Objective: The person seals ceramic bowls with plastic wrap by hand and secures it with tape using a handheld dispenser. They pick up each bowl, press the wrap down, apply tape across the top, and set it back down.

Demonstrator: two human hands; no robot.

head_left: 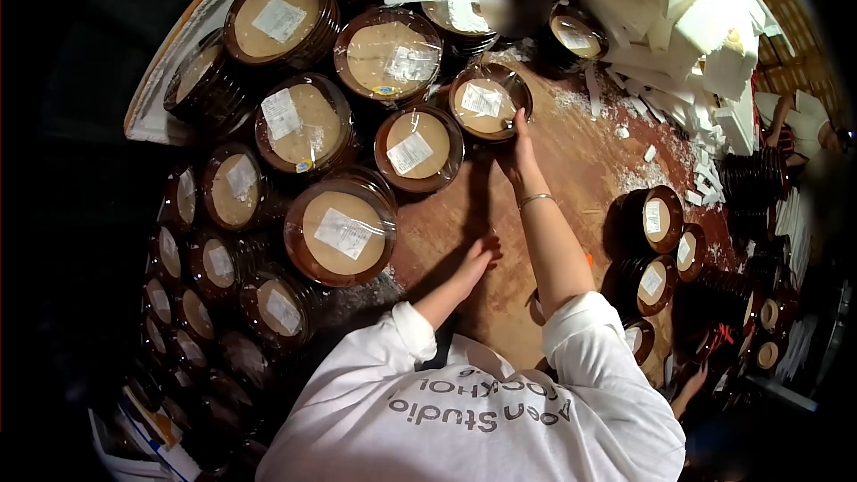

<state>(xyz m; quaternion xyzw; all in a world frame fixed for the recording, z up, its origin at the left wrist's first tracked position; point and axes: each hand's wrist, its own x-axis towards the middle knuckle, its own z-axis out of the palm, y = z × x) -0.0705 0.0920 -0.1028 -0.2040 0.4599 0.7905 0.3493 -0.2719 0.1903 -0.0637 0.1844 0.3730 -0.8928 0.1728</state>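
My right hand [520,153], with a thin bracelet at the wrist, is closed on the near right rim of a plastic-wrapped stack of dark brown bowls [473,121]. The stack's top shows a beige disc and a white label; the fingers underneath are hidden. My left hand [479,261] is empty over the brown tabletop [451,241], its fingers loosely bent and apart. Left of the held stack is another wrapped stack [423,145], and a larger one [345,232] stands nearer to me, left of my left hand.
Several wrapped bowl stacks [299,125] fill the left side. More stacks [656,219] stand at the right. White foam pieces [714,27] are heaped at the back right, with crumbs on the table. Another person [803,125] is at the far right; a separate hand [692,388] shows lower right.
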